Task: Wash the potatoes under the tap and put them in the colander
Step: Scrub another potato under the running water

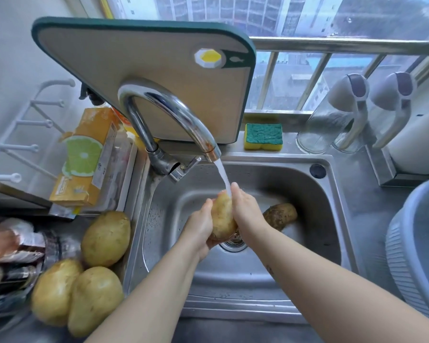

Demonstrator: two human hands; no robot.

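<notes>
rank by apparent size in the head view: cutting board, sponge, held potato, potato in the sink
1. cutting board
2. held potato and sponge, about alike
3. sink potato, partly hidden by the right arm

Yellow-green sponge (263, 136); tan potatoes (105, 237).

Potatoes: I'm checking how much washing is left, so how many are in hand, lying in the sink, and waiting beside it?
Held potato, under the tap: 1
Loose potato, lying in the sink: 1
Waiting potatoes, left of the sink: 3
Total: 5
</notes>
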